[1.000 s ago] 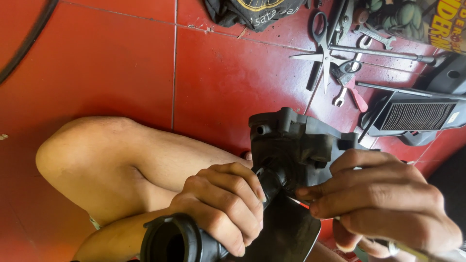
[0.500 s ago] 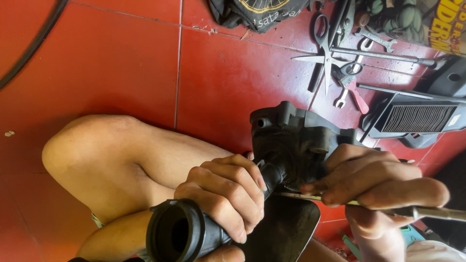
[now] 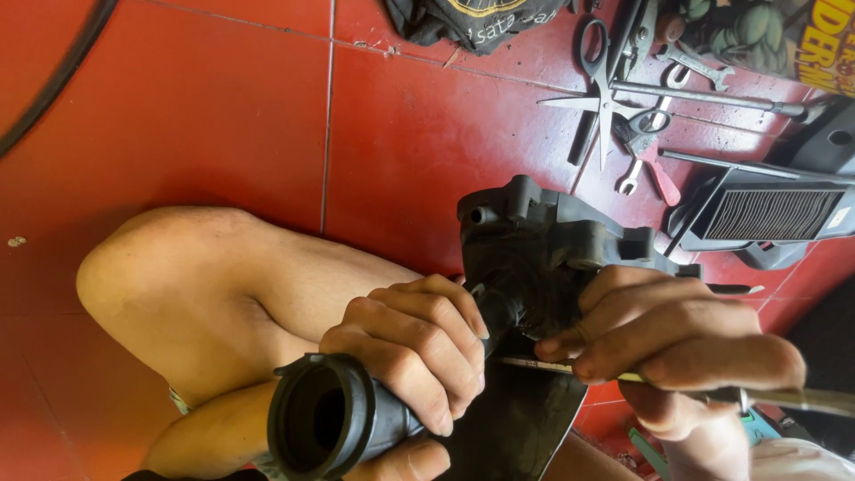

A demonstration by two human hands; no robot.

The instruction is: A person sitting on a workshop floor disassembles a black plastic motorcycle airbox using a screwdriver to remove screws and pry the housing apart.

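Black rubber intake hose (image 3: pixel 343 423), held above the bent knee (image 3: pixel 178 285) over the red tiled floor (image 3: pixel 223 107), is clenched in the left hand (image 3: pixel 410 343), while the right hand (image 3: pixel 677 334) pinches a thin metal tool (image 3: pixel 757 396) at the joint with the black plastic housing (image 3: pixel 543 240). It looks like prying the joint, which calls for steady leverage. Compared with half a second ago, the tool tip sits closer in at the joint, and scissors (image 3: pixel 606 80) and wrenches (image 3: pixel 655 120) lie beyond.

Bright daylight, soft shadows; glossy red floor tiles (image 3: pixel 223 116) show mild glare; near objects slightly soft.
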